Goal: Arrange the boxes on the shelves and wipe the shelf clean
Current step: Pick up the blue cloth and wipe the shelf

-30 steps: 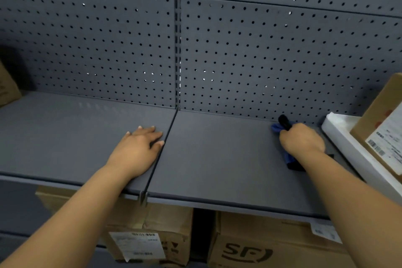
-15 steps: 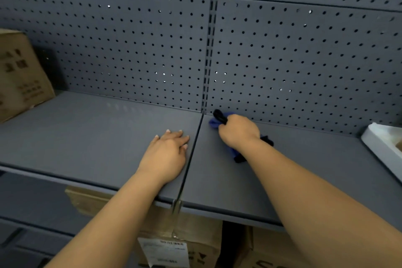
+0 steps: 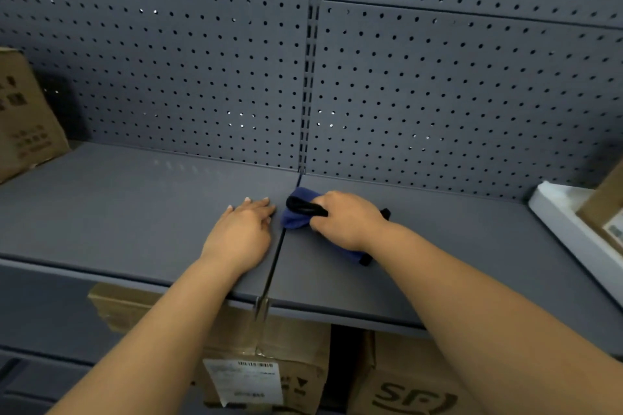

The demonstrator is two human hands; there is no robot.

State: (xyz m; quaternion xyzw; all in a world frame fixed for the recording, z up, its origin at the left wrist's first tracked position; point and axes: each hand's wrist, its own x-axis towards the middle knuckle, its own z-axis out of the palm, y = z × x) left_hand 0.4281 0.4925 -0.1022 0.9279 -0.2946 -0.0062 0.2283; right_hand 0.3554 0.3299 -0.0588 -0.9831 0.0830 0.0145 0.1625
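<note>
Cardboard box (image 3: 27, 118) stood at the far left of the shelf (image 3: 135, 212). The left hand (image 3: 241, 236) lay flat, fingers spread, empty, just left of the seam. The right hand (image 3: 347, 221) was closed on a blue cloth (image 3: 296, 212) touching that seam. Wiping was the step in hand; the left panel likely came next, so the flat hand would have to lift clear.

A single head-worn wide-angle camera looks forward and down from close range onto the grey metal shelf (image 3: 141, 212), squarely facing the grey perforated back panel (image 3: 438, 94). Both forearms reach in from the bottom edge; cardboard boxes beneath (image 3: 269, 364) show below.
</note>
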